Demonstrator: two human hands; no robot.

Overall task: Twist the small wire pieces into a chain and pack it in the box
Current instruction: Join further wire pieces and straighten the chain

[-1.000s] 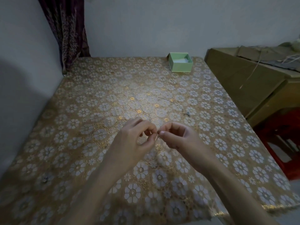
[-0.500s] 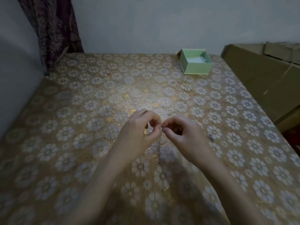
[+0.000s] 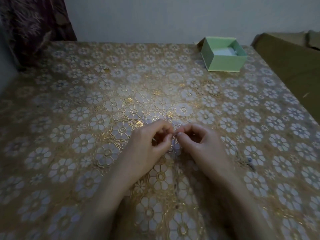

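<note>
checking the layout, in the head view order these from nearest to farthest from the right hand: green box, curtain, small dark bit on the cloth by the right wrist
1. small dark bit, on the cloth just right of the right hand.
2. green box, far right corner of the table.
3. curtain, far left corner.

A gold tablecloth (image 3: 72, 129) patterned with white flowers is covering the table, a dark purple curtain (image 3: 32, 26) is hanging at its far left corner against a pale wall (image 3: 147, 18), and a brown cardboard box (image 3: 292, 66) is sitting just beside its right edge.
</note>
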